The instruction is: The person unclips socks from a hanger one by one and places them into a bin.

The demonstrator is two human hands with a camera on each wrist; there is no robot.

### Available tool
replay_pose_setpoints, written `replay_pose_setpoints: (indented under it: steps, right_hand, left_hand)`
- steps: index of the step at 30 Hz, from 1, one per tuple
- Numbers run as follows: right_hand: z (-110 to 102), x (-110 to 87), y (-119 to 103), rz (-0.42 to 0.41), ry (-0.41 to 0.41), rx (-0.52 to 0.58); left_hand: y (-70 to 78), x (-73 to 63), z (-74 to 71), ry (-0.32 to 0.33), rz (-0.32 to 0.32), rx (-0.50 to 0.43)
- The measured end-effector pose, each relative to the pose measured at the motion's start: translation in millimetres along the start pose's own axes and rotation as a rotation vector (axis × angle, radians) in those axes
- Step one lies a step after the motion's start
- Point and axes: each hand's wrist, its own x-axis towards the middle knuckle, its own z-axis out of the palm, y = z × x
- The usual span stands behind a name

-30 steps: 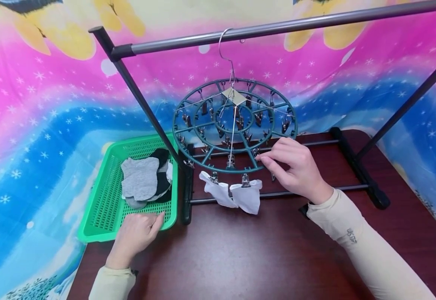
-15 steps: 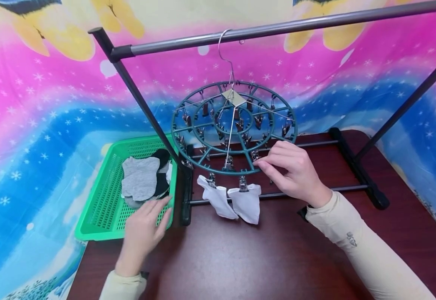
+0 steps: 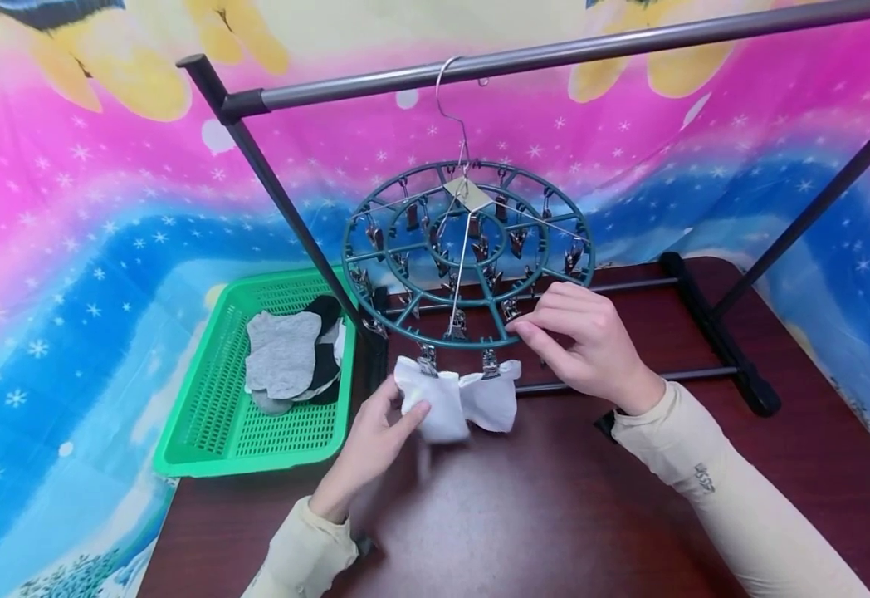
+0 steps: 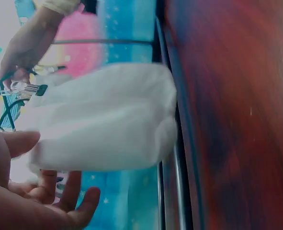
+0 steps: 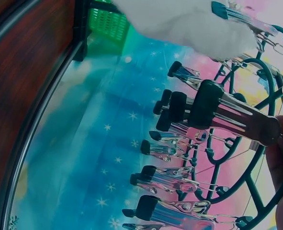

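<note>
A green round sock hanger (image 3: 500, 332) with dangling metal clips hangs by its hook from a rack bar. Two white socks (image 3: 438, 407) hang clipped at its front edge. My left hand (image 3: 375, 432) is at the left white sock, thumb in front of the cloth and fingers behind its left edge. In the left wrist view that sock (image 4: 107, 120) spreads out between thumb and fingers, a clip (image 4: 31, 88) on its top. My right hand (image 3: 580, 340) pinches the hanger's front right rim beside a clip (image 5: 237, 115); its fingers are partly cut off in the right wrist view.
A green basket (image 3: 188, 399) with grey, black and white socks (image 3: 281, 353) stands left of the rack. The rack's bar (image 3: 592, 54) runs overhead, and its feet (image 3: 756, 390) rest on the dark wooden table (image 3: 554, 515). A patterned cloth (image 3: 106, 274) covers the wall behind.
My left hand has moved right from the basket's front edge to the left white sock. The right hand stays at the hanger's rim; the hanger has swung slightly.
</note>
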Motion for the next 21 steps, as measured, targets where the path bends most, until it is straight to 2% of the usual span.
replay_pose_setpoints:
  steps: [5,8,11,13,15,17,18,19,21]
  right_hand:
    - [-2,-1.1,-4,0.070,-0.003,0.011]
    - [-2,-1.6,-8,0.111,0.042,-0.002]
    - [5,0.1,-16,0.083,0.209,-0.010]
    - [15,1.5,-23,0.012,0.361,0.010]
    - [25,0.6,-31,-0.071,0.438,0.038]
    - [36,-3.5,-39,-0.104,0.406,0.056]
    - [41,-6.2,-43,-0.090,0.347,0.063]
    - [45,-9.2,-46,-0.054,0.270,0.070]
    - [55,-14.3,-52,0.070,0.115,0.071]
  left_hand:
    - [-0.1,-9.6,4.9,0.016,-0.023,-0.097]
    - [0.0,-14.4,7.6,0.051,-0.025,-0.111]
    - [0.8,-17.5,9.2,0.071,-0.011,-0.134]
    - [2.1,-19.7,9.9,0.080,0.006,-0.141]
    - [3.0,-21.6,10.7,0.090,0.015,-0.148]
    - [4.1,-23.3,11.9,0.103,0.028,-0.147]
    - [4.4,-24.2,12.5,0.105,0.034,-0.146]
    - [4.8,-25.3,12.7,0.104,0.039,-0.149]
    - [5.3,-27.3,12.7,0.098,0.052,-0.150]
